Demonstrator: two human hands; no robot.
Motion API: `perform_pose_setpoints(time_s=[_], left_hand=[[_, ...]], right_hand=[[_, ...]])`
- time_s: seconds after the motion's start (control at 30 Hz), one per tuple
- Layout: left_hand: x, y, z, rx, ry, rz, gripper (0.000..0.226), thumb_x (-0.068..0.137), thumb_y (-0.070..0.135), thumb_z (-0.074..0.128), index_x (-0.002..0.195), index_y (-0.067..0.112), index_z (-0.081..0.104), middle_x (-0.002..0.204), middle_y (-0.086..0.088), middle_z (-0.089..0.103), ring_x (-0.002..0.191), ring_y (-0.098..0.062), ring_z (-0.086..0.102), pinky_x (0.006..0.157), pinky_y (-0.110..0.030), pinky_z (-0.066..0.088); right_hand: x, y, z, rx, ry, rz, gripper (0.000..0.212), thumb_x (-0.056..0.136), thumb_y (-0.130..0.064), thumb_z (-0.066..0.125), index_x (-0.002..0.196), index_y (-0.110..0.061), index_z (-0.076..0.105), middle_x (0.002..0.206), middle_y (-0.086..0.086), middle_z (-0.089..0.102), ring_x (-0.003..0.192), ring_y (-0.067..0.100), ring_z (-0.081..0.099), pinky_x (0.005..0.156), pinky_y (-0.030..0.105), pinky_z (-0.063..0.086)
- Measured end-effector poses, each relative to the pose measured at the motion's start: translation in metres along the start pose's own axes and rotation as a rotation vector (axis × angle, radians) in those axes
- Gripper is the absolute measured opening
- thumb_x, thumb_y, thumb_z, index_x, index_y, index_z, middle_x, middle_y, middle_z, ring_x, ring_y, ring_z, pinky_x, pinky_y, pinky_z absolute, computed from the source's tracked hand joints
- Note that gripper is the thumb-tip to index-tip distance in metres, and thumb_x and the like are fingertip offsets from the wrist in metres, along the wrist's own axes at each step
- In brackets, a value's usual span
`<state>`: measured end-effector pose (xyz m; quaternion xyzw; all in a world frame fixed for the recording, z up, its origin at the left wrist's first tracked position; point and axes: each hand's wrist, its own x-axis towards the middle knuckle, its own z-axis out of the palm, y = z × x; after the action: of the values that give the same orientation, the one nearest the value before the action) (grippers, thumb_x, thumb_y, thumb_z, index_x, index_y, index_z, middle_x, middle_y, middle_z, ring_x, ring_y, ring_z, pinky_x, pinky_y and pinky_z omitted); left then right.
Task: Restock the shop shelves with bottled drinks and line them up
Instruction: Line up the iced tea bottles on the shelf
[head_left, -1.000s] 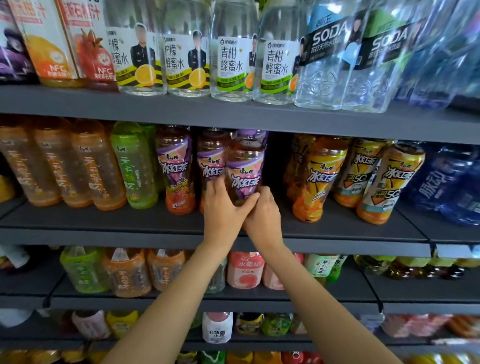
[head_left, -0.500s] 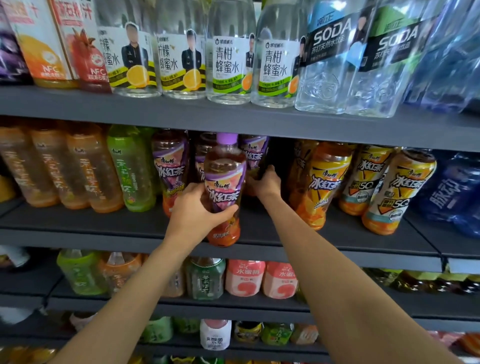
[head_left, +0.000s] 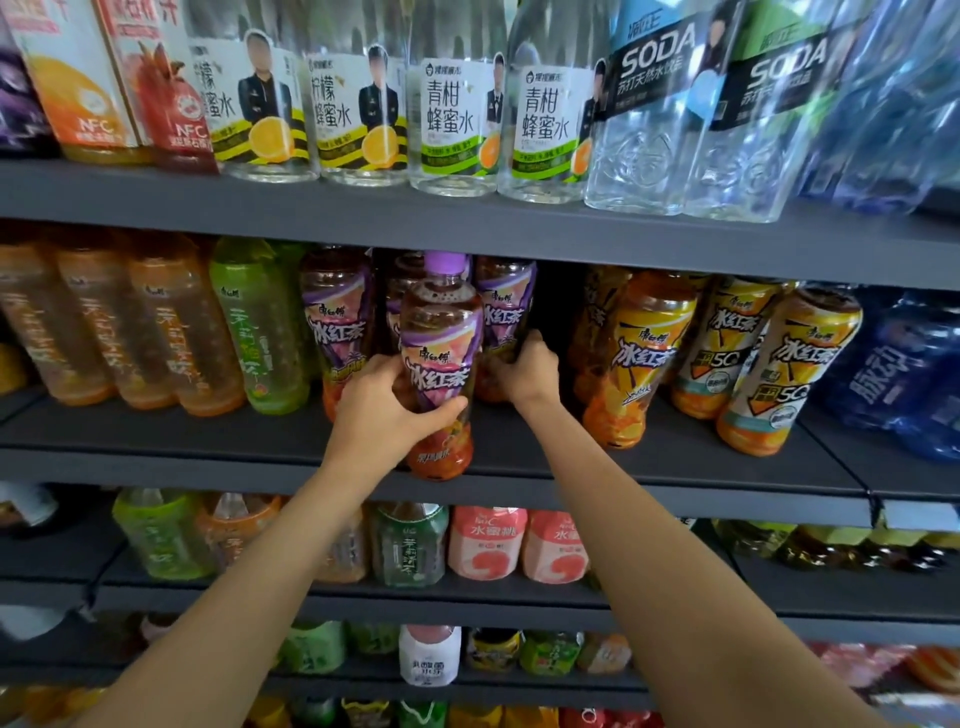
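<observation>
Fronting one purple-label iced tea bottle (head_left: 440, 374) on the middle shelf (head_left: 675, 467).

Item: purple-capped bottle, upright, base at the shelf's front lip, forward of its row. Left hand (head_left: 387, 410): fingers and thumb curled round the bottle's lower half. Right hand (head_left: 527, 371): reaching deeper in, fingers wrapped on a second purple-label bottle (head_left: 506, 317) that stands further back, just right of the first. Change: a second ago both hands met low on one bottle deep in the row; that bottle has since come out to the edge and the right hand has gone back in. Reading: front slot nearly filled; the rear bottle likely follows into line. Neighbours: green tea bottle (head_left: 260, 327) left, yellow-label iced tea (head_left: 636, 358) right.
</observation>
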<state>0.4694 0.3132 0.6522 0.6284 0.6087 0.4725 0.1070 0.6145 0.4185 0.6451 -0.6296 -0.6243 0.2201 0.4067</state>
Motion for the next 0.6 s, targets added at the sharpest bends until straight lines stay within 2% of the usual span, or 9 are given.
perform_pose_setpoints(time_s=[0.07,0.13,0.2,0.3,0.37,0.43,0.53,0.6], left_hand=[[0.0,0.0,-0.001,0.009,-0.02,-0.007,0.049,0.065,0.042,0.079,0.101,0.013,0.064,0.1,-0.007,0.063,0.096,-0.021,0.059,0.085,-0.04,0.05],[0.0,0.001,-0.002,-0.014,-0.039,-0.01,0.058,0.058,0.055,0.075,0.1,0.017,0.065,0.098,-0.004,0.064,0.093,-0.02,0.061,0.083,-0.041,0.052],[0.0,0.002,-0.001,-0.037,-0.048,0.0,0.059,0.057,0.059,0.073,0.1,0.018,0.066,0.097,-0.002,0.065,0.091,-0.017,0.062,0.081,-0.038,0.053],[0.002,0.007,0.008,-0.014,-0.074,0.0,0.044,0.066,0.043,0.078,0.099,0.016,0.065,0.099,-0.002,0.065,0.092,-0.015,0.061,0.079,-0.026,0.047],[0.007,0.013,0.019,-0.029,-0.072,0.003,0.046,0.068,0.043,0.077,0.101,0.013,0.064,0.101,-0.003,0.066,0.095,-0.017,0.061,0.084,-0.03,0.049],[0.011,0.017,0.031,-0.028,-0.051,0.005,0.051,0.069,0.045,0.075,0.104,0.009,0.063,0.104,-0.006,0.066,0.097,-0.02,0.061,0.086,-0.036,0.05],[0.013,0.026,0.045,0.029,-0.006,-0.003,0.052,0.074,0.042,0.073,0.104,0.002,0.058,0.105,-0.012,0.062,0.1,-0.025,0.058,0.081,-0.028,0.044],[0.013,0.03,0.048,0.045,-0.014,0.011,0.052,0.077,0.04,0.07,0.107,0.001,0.055,0.107,-0.014,0.061,0.103,-0.026,0.057,0.081,-0.028,0.043]], right_hand=[[0.0,-0.005,-0.001,0.009,-0.044,0.032,0.054,0.085,-0.025,0.067,0.124,0.002,0.041,0.123,0.021,0.056,0.114,0.036,0.054,0.092,0.04,0.046],[-0.005,-0.009,-0.003,0.037,-0.074,0.077,0.058,0.086,-0.027,0.066,0.127,0.003,0.037,0.127,0.021,0.053,0.118,0.035,0.051,0.093,0.037,0.043],[-0.016,-0.008,-0.008,0.118,-0.052,0.092,0.062,0.086,-0.027,0.065,0.131,0.002,0.034,0.13,0.019,0.052,0.121,0.033,0.05,0.093,0.034,0.042],[-0.038,0.004,-0.02,0.235,-0.028,0.027,0.049,0.089,-0.009,0.058,0.133,0.0,0.04,0.128,0.015,0.055,0.121,0.028,0.051,0.093,0.027,0.04],[-0.047,0.015,-0.031,0.365,-0.107,0.003,0.045,0.087,0.009,0.048,0.131,0.003,0.041,0.127,0.018,0.054,0.123,0.028,0.05,0.096,0.027,0.041],[-0.054,0.022,-0.043,0.467,-0.238,-0.013,0.052,0.084,0.02,0.043,0.133,0.003,0.038,0.131,0.02,0.05,0.125,0.028,0.047,0.098,0.029,0.041],[-0.061,0.023,-0.046,0.451,-0.38,-0.035,0.063,0.081,0.009,0.061,0.137,-0.003,0.034,0.13,0.012,0.049,0.122,0.024,0.048,0.096,0.03,0.044],[-0.064,0.018,-0.035,0.325,-0.321,-0.068,0.064,0.078,-0.005,0.071,0.133,-0.006,0.04,0.121,0.006,0.055,0.115,0.022,0.054,0.091,0.028,0.047]])
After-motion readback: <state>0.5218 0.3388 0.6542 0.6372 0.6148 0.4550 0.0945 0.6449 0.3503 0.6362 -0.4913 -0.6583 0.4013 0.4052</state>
